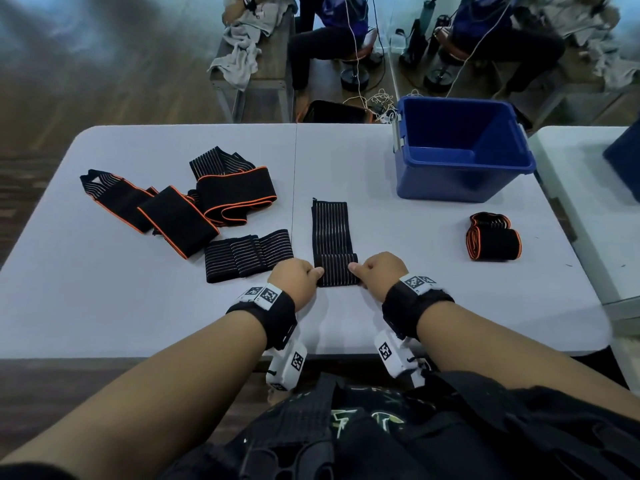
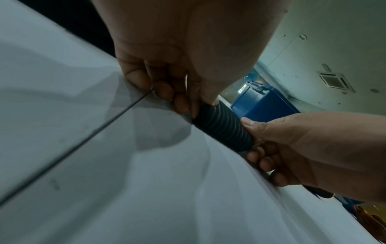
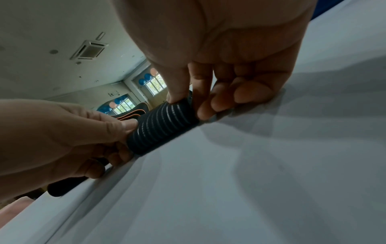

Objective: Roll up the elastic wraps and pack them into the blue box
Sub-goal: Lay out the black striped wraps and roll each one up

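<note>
Now | left hand (image 1: 300, 276), right hand (image 1: 380, 271) pinch striped wrap (image 1: 333, 237) roll ends | near table (image 1: 381, 327) edge

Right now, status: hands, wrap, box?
Left hand and right hand pinch the ends of the striped wrap, part rolled. Blue box holds nothing visible. One orange-edged roll waits beside it. Path unobstructed.

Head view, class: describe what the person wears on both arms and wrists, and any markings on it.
Forearms are bare. The left hand and right hand each have a wide black wrist strap carrying white blocks printed with black-and-white square tags. A white tagged camera unit hangs under each wrist. A dark sleeve shows at the right upper arm.
</note>
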A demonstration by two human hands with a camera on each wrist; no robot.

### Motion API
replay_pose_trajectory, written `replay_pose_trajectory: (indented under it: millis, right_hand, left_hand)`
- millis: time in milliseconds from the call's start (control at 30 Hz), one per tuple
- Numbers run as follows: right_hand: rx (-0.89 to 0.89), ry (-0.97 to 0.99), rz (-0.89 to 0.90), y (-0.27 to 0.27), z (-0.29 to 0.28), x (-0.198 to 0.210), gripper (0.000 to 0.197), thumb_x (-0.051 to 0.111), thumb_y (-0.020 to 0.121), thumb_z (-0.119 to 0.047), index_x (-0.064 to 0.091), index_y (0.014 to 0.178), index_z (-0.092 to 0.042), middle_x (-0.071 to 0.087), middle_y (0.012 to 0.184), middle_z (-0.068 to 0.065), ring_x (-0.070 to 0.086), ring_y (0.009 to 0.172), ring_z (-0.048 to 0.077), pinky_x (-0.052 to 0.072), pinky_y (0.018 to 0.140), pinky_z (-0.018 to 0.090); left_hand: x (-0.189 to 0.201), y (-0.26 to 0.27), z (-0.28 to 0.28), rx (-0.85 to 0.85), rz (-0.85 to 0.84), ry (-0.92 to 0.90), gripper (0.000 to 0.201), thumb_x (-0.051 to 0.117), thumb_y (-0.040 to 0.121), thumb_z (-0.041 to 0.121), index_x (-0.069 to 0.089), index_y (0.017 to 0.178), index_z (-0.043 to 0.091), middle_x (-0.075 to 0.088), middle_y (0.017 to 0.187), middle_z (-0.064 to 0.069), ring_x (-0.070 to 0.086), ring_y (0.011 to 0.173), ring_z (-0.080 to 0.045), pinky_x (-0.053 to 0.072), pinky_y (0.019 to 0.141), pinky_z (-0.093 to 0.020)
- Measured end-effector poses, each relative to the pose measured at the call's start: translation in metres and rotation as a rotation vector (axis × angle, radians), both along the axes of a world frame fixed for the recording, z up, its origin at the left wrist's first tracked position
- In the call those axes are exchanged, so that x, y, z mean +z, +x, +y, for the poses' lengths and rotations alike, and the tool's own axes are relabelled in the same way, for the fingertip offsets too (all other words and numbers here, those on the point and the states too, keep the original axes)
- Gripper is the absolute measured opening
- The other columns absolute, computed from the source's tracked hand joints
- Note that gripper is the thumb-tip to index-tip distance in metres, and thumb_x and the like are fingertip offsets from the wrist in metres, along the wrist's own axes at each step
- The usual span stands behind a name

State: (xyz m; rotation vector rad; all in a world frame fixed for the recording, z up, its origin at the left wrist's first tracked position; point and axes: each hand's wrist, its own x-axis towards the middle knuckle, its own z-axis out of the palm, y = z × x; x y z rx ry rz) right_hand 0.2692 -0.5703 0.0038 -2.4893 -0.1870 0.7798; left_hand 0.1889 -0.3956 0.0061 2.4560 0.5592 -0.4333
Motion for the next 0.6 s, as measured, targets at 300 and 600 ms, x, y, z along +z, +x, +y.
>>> replay_pose_trajectory:
  millis: [300,600]
  right_hand:
    - [0.010,0.093,-0.183,-0.016,-0.002,-0.001,0.027,0.061,0.092,-0.039,0.047,0.113,-0.029,0.065,0.078,0.003,0.063,0.073,0.022,0.054,0.073,0.038]
    - [0.235,0.012,-0.138,-0.008,-0.006,-0.004,0.071,0.074,0.082,-0.025,0.040,0.145,-0.026,0.065,0.094,-0.003,0.062,0.090,0.019,0.048,0.079,0.030]
  left_hand:
    - [0.002,-0.005,-0.004,0.102,-0.141,-0.085,0.030,0.066,0.093,0.025,0.045,0.115,0.028,0.070,0.080,-0.001,0.066,0.077,-0.017,0.054,0.071,-0.035]
    - [0.004,-0.010,0.001,-0.102,-0.126,-0.058,0.077,0.082,0.075,0.045,0.051,0.141,0.021,0.062,0.090,0.009,0.060,0.089,-0.013,0.051,0.082,-0.029]
